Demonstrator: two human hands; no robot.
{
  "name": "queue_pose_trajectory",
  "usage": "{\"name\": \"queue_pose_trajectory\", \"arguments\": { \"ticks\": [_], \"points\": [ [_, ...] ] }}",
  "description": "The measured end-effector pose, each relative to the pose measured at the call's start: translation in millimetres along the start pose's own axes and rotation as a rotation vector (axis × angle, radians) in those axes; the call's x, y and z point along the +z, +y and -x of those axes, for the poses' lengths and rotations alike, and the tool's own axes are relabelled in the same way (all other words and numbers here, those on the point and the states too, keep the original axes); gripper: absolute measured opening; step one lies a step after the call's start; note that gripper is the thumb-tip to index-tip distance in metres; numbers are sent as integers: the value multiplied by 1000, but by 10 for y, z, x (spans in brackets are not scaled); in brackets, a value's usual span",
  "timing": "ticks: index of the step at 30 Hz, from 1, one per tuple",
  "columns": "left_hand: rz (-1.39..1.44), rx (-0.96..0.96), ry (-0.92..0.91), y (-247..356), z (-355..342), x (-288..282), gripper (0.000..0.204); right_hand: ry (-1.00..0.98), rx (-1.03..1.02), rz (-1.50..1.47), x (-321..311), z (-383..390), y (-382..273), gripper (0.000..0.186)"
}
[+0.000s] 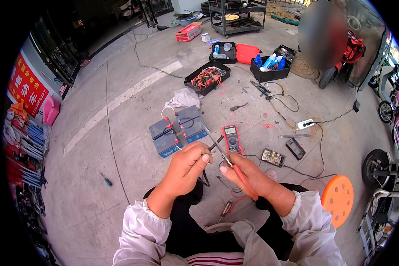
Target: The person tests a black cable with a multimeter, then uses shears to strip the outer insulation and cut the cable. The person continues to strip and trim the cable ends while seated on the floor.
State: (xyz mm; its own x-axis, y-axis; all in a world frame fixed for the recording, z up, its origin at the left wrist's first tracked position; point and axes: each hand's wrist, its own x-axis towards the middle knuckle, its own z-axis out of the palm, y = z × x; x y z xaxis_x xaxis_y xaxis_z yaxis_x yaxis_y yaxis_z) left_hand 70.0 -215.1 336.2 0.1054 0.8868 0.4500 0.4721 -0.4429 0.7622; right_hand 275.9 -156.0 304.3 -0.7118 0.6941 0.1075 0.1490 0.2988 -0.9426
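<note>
My left hand (186, 170) pinches the end of a black cable (217, 142) in front of my body. My right hand (257, 177) grips a long metal hand tool with red-orange handles (241, 177), its slim end angled up and forward beside the cable. Just beyond my hands sit blue-grey batteries (162, 144) joined by short cables, and a red-cased multimeter (232, 139) lies to their right. An opened black case with its contents exposed (272, 157) is right of my right hand, near a separate black lid (295, 148).
An orange stool (337, 199) stands at my right. Boxes of wires (206, 82) and bottles (270, 71), a power strip (305, 124), a screwdriver (106, 181) and loose cables lie about. A wheeled rack (237, 26) stands behind, scooters (377, 168) along the right, a blurred shape at top right.
</note>
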Motion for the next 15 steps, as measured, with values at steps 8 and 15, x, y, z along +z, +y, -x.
{"name": "queue_pose_trajectory", "arguments": {
  "ticks": [8, 15],
  "points": [
    [-763, 145, -183, 123, 5, 35, 10, -356, 584, -217, -162, 29, 11, 58],
    [-601, 110, -204, -20, 23, 148, 6, -269, 573, -44, -196, 60, 88, 63]
  ]
}}
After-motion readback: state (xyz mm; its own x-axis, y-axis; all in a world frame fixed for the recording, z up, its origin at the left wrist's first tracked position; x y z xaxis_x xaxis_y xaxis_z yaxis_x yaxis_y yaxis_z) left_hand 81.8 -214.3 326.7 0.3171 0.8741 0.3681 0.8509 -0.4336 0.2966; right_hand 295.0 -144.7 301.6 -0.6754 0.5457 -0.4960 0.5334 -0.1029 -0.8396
